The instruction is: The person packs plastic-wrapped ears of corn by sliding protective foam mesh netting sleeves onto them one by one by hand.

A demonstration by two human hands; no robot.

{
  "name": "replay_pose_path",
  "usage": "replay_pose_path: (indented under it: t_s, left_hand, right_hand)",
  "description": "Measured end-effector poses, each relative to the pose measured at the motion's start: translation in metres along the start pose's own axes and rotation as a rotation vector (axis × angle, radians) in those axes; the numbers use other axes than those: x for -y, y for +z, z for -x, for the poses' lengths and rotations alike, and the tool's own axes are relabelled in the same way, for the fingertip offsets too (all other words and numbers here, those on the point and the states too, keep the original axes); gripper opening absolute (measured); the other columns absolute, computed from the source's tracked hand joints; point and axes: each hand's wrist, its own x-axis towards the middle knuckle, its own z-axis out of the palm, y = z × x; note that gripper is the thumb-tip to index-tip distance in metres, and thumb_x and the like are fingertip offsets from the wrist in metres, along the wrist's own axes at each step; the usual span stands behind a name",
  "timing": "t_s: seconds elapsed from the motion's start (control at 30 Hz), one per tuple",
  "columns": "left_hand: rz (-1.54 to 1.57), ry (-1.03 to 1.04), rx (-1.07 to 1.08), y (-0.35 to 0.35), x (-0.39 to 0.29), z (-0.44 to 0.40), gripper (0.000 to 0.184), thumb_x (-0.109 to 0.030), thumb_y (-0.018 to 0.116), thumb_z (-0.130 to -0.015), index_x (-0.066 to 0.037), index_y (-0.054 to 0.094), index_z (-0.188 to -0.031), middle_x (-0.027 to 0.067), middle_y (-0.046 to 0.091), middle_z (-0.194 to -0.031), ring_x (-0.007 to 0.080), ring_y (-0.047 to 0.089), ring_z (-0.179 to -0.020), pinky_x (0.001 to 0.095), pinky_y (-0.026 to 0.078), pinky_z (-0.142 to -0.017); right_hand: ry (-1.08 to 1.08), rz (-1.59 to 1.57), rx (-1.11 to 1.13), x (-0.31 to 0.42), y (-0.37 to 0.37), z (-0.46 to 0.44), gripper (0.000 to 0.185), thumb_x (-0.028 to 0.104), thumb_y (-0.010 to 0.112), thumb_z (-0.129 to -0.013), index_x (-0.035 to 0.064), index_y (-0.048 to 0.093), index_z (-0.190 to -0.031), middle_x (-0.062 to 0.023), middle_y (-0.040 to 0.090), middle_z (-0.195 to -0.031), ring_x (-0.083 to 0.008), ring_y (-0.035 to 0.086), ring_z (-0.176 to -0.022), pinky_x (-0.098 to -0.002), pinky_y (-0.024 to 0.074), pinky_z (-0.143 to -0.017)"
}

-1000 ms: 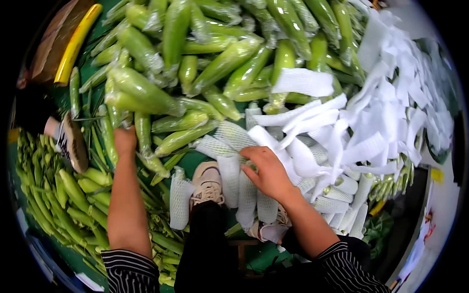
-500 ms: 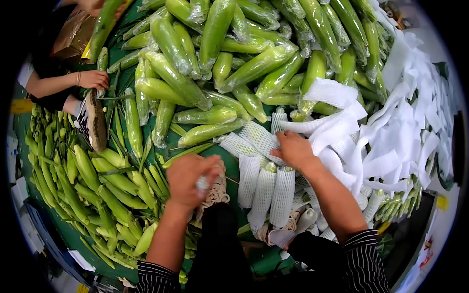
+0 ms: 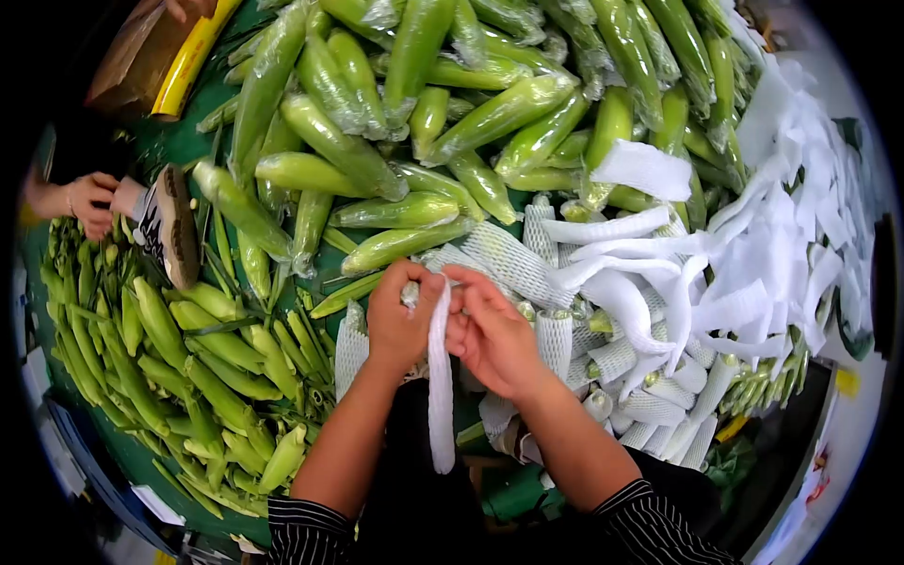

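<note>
My left hand [image 3: 400, 320] is closed around a white foam net sleeve [image 3: 440, 395], which hangs down limp between my forearms. A small pale bit also shows between its fingers, too small to name. Close beside it, my right hand [image 3: 494, 334] has its palm turned up and its fingers apart, loosely bent; the fingertips are at the sleeve's top edge. Left of my left wrist is a corn cob in a net sleeve [image 3: 350, 353], partly covered by the hand. Several more sleeved cobs [image 3: 554, 344] lie behind and right of my right hand.
Film-wrapped corn [image 3: 400, 212] is heaped at the back. Unwrapped corn in husks [image 3: 226, 377] covers the left. Loose white sleeves [image 3: 753, 245] are piled at the right. Another person's hand [image 3: 91, 202] and shoe [image 3: 176, 226] are at the far left, near a yellow-edged box [image 3: 141, 61].
My right hand has come away from the sleeved cobs to meet my left hand, and a loose sleeve now hangs there. The other person's hand has drawn back left; a wrapped cob landed on the heap.
</note>
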Motion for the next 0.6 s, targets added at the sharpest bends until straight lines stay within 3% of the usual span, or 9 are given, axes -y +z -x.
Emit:
replay_pose_path:
  t_s: [0.07,0.1,0.2,0.23,0.33,0.37,0.4,0.5,0.6]
  left_hand:
    - [0.102,-0.137,0.013,-0.008,0.012,0.001,0.018,-0.016,0.071,-0.093,-0.001,0.062,-0.091,0.0114,0.062,-0.085,0.0241,0.060,-0.078,0.0320,0.048,-0.073]
    - [0.127,0.003,0.032,-0.009,0.016,-0.001,0.020,-0.016,0.071,-0.093,-0.001,0.058,-0.087,0.0104,0.060,-0.083,0.0232,0.059,-0.078,0.0310,0.047,-0.073]
    - [0.097,0.153,0.087,-0.015,0.007,0.000,0.019,-0.014,0.070,-0.092,-0.002,0.058,-0.086,0.0103,0.060,-0.083,0.0238,0.059,-0.078,0.0313,0.047,-0.073]
    - [0.089,0.250,0.083,-0.016,0.000,0.001,0.027,-0.025,0.074,-0.090,-0.003,0.059,-0.086,0.0103,0.060,-0.085,0.0264,0.059,-0.078,0.0332,0.047,-0.072]
    - [0.023,0.432,0.093,-0.010,-0.004,0.002,0.039,-0.039,0.075,-0.088,-0.003,0.062,-0.088,0.0107,0.060,-0.086,0.0301,0.058,-0.077,0.0363,0.048,-0.072]
    - [-0.066,0.482,0.067,-0.006,0.002,0.002,0.052,-0.055,0.072,-0.085,-0.004,0.064,-0.091,0.0108,0.060,-0.087,0.0324,0.057,-0.078,0.0406,0.048,-0.074]
    - [-0.118,0.551,0.080,-0.009,0.008,0.002,0.048,-0.052,0.072,-0.085,-0.005,0.065,-0.093,0.0108,0.061,-0.093,0.0319,0.057,-0.082,0.0427,0.048,-0.075]
    - [-0.524,0.669,0.243,-0.026,-0.027,-0.001,0.035,-0.040,0.072,-0.080,-0.007,0.067,-0.091,0.0114,0.062,-0.103,0.0306,0.059,-0.090,0.0421,0.049,-0.074]
    - [-0.693,0.415,0.348,-0.019,-0.046,0.027,0.017,-0.023,0.067,-0.079,-0.008,0.069,-0.086,0.0123,0.063,-0.109,0.0307,0.061,-0.097,0.0403,0.051,-0.079]
  right_hand:
    - [0.084,0.389,0.088,-0.002,-0.009,-0.003,0.021,0.014,0.058,-0.103,0.0035,0.056,-0.121,-0.0015,0.053,-0.096,-0.0096,0.054,-0.082,-0.0263,0.0467,-0.077]
    - [-0.255,0.919,0.107,-0.007,-0.018,-0.006,0.021,0.018,0.067,-0.097,0.0040,0.061,-0.112,-0.0051,0.053,-0.100,-0.0159,0.055,-0.089,-0.0290,0.0470,-0.080]
    - [-0.725,1.474,0.251,0.021,-0.020,-0.009,0.019,0.016,0.075,-0.090,0.0056,0.062,-0.099,-0.0080,0.054,-0.104,-0.0236,0.054,-0.094,-0.0313,0.0468,-0.084]
    - [-0.834,1.470,0.353,0.033,-0.014,-0.007,0.018,0.013,0.075,-0.089,0.0050,0.059,-0.088,-0.0111,0.057,-0.104,-0.0283,0.055,-0.088,-0.0335,0.0482,-0.082]
    - [-0.833,0.900,0.427,0.027,-0.020,0.000,0.017,0.009,0.073,-0.088,0.0055,0.056,-0.086,-0.0118,0.061,-0.102,-0.0259,0.058,-0.084,-0.0337,0.0497,-0.077]
    - [-0.555,0.481,0.147,0.022,-0.010,0.014,0.018,0.006,0.070,-0.088,0.0072,0.053,-0.085,-0.0103,0.063,-0.099,-0.0206,0.059,-0.082,-0.0334,0.0509,-0.073]
    - [-0.328,-0.002,0.080,0.027,-0.002,0.019,0.019,0.006,0.069,-0.090,0.0087,0.050,-0.088,-0.0083,0.062,-0.100,-0.0143,0.059,-0.086,-0.0310,0.0514,-0.075]
    - [-0.073,-0.364,0.295,0.015,-0.019,0.010,0.011,0.020,0.054,-0.101,0.0089,0.052,-0.100,-0.0086,0.065,-0.100,-0.0189,0.064,-0.091,-0.0327,0.0568,-0.076]
    - [0.027,-0.303,-0.100,0.007,-0.030,0.007,0.026,0.026,0.054,-0.102,0.0087,0.056,-0.122,-0.0095,0.067,-0.113,-0.0216,0.066,-0.101,-0.0365,0.0568,-0.085]
